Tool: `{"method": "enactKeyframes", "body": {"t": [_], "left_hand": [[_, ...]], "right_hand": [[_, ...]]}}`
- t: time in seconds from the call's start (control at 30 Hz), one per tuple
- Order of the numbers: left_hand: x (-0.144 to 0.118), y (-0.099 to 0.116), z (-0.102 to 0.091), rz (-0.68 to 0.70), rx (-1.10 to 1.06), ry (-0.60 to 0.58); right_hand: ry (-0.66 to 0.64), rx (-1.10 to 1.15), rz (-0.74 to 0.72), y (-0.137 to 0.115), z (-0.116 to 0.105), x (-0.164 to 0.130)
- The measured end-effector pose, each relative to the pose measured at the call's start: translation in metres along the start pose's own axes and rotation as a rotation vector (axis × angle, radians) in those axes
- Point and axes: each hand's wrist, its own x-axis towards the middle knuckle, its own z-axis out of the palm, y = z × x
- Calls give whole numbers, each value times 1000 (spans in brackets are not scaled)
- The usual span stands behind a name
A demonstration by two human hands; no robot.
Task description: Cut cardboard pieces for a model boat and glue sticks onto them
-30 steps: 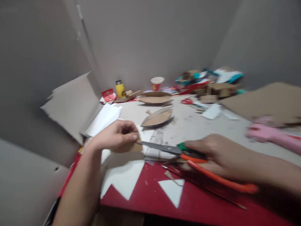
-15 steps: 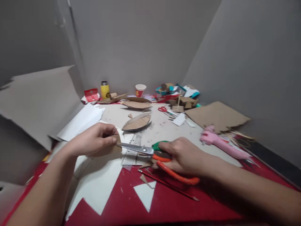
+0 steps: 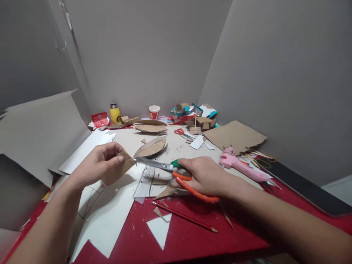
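take the clear ruler (image 3: 144, 179) as your marker: it lies flat on the pale card sheet, running away from you, right in the middle of the table. just beyond its far end sits a boat-shaped cardboard hull (image 3: 151, 147), and farther back a second hull (image 3: 150, 127), a paper cup (image 3: 154, 112) and a yellow bottle (image 3: 114, 113) stand along the wall. to the right of the ruler, past your hand, a pink glue gun (image 3: 242, 167) lies on the table with a torn cardboard sheet (image 3: 235, 135) behind it; small red scissors (image 3: 182, 132) lie beyond the ruler and a little right. nearer to you than the ruler, a red pencil (image 3: 184, 216) lies across the red table (image 3: 209, 238), beside a white paper triangle (image 3: 158, 229).

your left hand (image 3: 100, 165) is just left of the ruler, raised off the table, thumb and fingers pinched on a small brown cardboard piece (image 3: 121, 167) whose corner points toward the blades. your right hand (image 3: 205, 175) is just right of the ruler, palm down, fingers curled through the handles of the orange and green scissors (image 3: 167, 168). the blades reach over the ruler's far end to the cardboard piece's corner; they look nearly closed, though you can't tell from here whether they bite the card or only touch it.
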Motion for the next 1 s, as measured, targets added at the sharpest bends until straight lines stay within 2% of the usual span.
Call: {"method": "enactKeyframes", "body": {"t": [0.1, 0.2, 0.3, 0.37, 0.43, 0.5, 0.67, 0.83, 1.0], "left_hand": [[1, -2, 6, 176, 21, 270], [-1, -5, 15, 409, 246, 563], [-4, -10, 20, 684, 482, 690], [-7, -12, 21, 762, 625, 719], [-10, -13, 21, 771, 732, 724], [-12, -13, 21, 796, 802, 716], [-9, -12, 25, 988, 994, 696], [-1, -10, 28, 1183, 1024, 781], [-1, -11, 29, 1212, 1026, 797]], "right_hand": [[5, 263, 10, 0, -4, -1], [-102, 655, -90, -7, -4, -4], [-197, 909, -194, -17, -1, -8], [-208, 985, -253, -22, 3, -10], [-189, 1012, -288, -24, 5, -10], [-172, 1020, -287, -23, 6, -10], [-161, 981, -258, -20, 7, -12], [-165, 976, -268, -22, 7, -13], [-160, 992, -252, -25, 6, -13]]}}
